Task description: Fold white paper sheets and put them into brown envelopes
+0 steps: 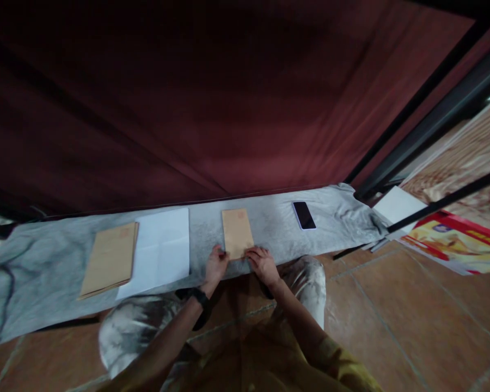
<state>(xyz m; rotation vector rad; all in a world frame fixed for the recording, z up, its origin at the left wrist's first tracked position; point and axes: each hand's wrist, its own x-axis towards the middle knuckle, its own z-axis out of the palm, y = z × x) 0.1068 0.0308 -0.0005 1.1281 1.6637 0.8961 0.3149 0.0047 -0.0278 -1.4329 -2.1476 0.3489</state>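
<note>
A small brown envelope (pixel 237 231) lies on the grey cloth-covered bench (pixel 265 212), with a faint reddish mark near its far right corner. My left hand (pixel 217 265) pinches its near left corner between thumb and fingers. At the near right corner, my right hand (pixel 262 261) has its fingers closed on the same envelope. Left of my hands lies a stack of white paper (pixel 163 247). A pile of larger brown envelopes (pixel 110 258) partly overlaps that paper's left side.
A smartphone (pixel 304 215) lies on the bench to the right. Behind the bench hangs a dark red curtain (pixel 245 136). Dark metal poles (pixel 412 120) slant at the right, near a red and yellow printed box (pixel 457 242). My knees touch the bench's near side above the tiled floor (pixel 375 316).
</note>
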